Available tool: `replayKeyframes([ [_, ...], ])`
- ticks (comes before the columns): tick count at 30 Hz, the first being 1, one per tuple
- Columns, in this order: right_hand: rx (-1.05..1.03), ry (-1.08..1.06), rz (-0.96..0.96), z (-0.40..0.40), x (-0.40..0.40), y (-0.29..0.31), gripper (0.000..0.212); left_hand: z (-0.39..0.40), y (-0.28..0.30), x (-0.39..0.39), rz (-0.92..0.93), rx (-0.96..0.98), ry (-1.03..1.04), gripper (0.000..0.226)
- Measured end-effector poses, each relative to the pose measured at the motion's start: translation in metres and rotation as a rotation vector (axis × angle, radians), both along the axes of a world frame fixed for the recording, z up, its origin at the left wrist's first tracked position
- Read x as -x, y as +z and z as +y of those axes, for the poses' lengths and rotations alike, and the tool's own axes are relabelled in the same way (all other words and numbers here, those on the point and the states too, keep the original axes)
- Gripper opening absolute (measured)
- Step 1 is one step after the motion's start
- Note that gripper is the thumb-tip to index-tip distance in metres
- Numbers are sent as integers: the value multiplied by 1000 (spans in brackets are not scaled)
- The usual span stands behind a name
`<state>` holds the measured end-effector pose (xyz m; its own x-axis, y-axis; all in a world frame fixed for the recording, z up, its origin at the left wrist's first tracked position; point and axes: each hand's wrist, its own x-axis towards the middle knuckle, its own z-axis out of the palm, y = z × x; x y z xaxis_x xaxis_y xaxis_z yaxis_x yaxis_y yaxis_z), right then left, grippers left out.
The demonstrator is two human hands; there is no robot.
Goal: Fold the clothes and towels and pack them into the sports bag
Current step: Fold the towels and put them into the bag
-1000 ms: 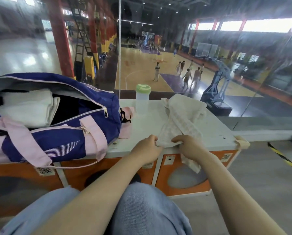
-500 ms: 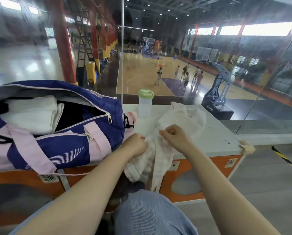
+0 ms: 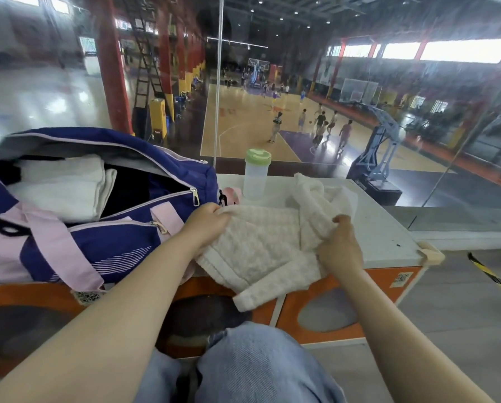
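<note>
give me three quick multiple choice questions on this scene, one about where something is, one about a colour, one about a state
1. Where is the bottle?
A. inside the bag
B. on the table behind the towel
C. on the floor

2. What colour is the bottle's lid?
A. green
B. red
C. black

3. What state is the bag in?
A. zipped shut
B. unzipped with white cloth inside
C. unzipped and empty

Answers:
1 B, it stands on the white table beyond the towel.
2 A, the cap is pale green.
3 B, the zip gapes over folded white cloth.
</note>
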<state>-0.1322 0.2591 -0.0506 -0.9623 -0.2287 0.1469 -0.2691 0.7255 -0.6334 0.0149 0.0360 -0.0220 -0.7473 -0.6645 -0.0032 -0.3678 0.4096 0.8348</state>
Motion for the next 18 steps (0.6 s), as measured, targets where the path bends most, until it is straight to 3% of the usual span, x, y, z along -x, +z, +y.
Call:
replayKeyframes([
  [2,-336,76,167,-9,10,14,84,1,0,-1,-63,55,-58,24],
  [5,-607,405,513,-40,21,27,67,4,2,-4,-69,79,-124,23],
  [6,-672,555,552,-52,22,28,63,6,3,-5,-61,85,-143,21],
  [8,-701,754,408,-72,23,25,62,6,6,-6,-48,126,-165,17],
  [10,-760,784,278,-87,24,23,58,3,10,-6,-16,178,-151,14],
  [15,-1050,630,453,-97,37,33,26,-5,18,-9,205,64,43,13],
  [18,-1071,516,529,-95,43,51,30,-10,15,-9,200,-71,147,21],
])
